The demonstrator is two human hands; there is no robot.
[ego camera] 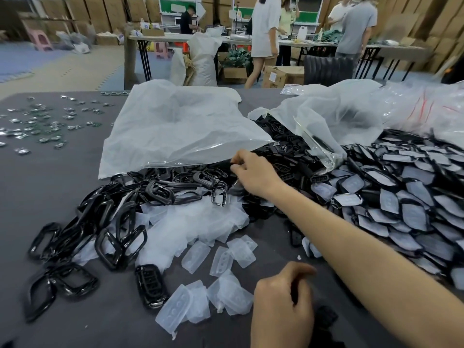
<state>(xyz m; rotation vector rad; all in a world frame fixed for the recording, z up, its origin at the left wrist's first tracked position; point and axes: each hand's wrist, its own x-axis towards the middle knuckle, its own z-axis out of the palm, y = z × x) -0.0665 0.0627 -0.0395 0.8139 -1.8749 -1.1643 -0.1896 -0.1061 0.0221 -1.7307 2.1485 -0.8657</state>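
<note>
The right hand (253, 173) reaches to the clear bag (175, 126)'s mouth, curled fingers (239, 169) pinching a black shell (229, 164), while the left hand (283, 305), well short of that bag, clenches a black part (325, 317).

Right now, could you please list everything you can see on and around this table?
black frames: many, glossy black, heaped front left.
clear pads: many, translucent, front centre.
black shells: many, black, spilling from a bag, centre.
padded shells: many, black with pale pads, heaped right.
plastic bags: two, cloudy white, mid-table.
small metal pieces: many, silver and green, scattered far left.
table: one, dark grey.
people: several, standing behind.
right hand: fingertips curled on the black shells.
left hand: curled round a black part, front centre.
</note>
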